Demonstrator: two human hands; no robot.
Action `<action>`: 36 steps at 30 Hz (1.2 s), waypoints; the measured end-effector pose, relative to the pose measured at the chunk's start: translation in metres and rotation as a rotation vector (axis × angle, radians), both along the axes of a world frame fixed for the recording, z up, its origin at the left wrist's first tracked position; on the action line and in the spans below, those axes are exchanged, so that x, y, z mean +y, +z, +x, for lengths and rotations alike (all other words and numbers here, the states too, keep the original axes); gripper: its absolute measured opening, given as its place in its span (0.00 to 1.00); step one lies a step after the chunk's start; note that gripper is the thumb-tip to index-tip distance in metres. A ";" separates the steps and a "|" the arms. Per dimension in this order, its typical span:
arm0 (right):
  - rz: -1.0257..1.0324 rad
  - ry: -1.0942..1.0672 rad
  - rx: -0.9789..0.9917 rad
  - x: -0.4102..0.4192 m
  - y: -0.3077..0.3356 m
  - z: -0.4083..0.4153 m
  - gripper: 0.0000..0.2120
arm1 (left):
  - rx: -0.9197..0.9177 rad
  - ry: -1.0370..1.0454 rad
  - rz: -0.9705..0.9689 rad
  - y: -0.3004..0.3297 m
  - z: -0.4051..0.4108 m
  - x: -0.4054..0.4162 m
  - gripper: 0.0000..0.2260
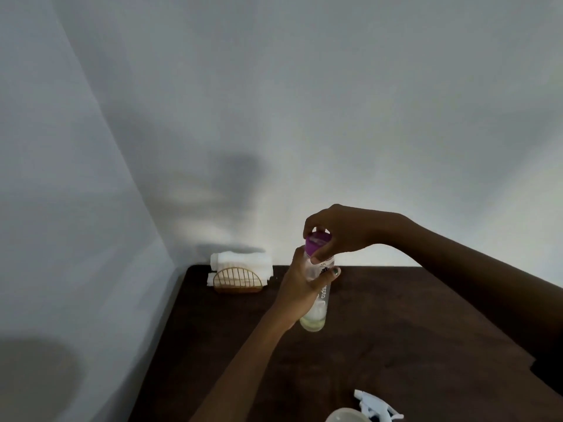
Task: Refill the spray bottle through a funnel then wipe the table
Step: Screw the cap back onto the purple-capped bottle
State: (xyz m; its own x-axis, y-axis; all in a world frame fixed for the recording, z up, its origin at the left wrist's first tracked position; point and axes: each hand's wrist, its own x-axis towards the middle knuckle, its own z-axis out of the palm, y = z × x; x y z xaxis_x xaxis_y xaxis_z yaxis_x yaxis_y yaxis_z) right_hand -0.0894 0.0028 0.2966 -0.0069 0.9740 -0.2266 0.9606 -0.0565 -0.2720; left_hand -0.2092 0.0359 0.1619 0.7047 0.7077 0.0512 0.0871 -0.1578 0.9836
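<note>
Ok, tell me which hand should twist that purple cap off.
Right. The right hand already pinches the purple cap from above, while the left hand has its grip around the clear bottle, steadying it.

This looks like a plain room in a home: a dark wooden table pushed into a corner of bare, pale walls. At about eleven o'clock on the tabletop, a gold wire holder keeps folded white napkins, a household touch.
</note>
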 end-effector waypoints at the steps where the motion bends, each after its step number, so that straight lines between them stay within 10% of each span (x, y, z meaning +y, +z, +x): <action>1: -0.008 -0.008 -0.002 0.007 -0.012 0.004 0.21 | 0.026 -0.006 -0.034 -0.011 0.005 0.005 0.29; 6: 0.033 -0.061 -0.032 0.042 -0.070 0.028 0.21 | 0.188 0.002 -0.222 -0.060 0.025 0.033 0.45; 36: 0.079 -0.133 -0.058 0.107 -0.145 0.073 0.36 | 0.291 0.082 -0.308 -0.122 0.061 0.085 0.43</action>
State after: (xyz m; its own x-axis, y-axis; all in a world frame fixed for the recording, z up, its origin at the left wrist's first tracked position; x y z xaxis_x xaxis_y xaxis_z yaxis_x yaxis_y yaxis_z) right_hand -0.0164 0.1102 0.1511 0.1345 0.9802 -0.1451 0.9604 -0.1650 -0.2246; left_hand -0.1484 0.1212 0.0397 0.5990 0.7132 -0.3640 0.3678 0.1588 0.9163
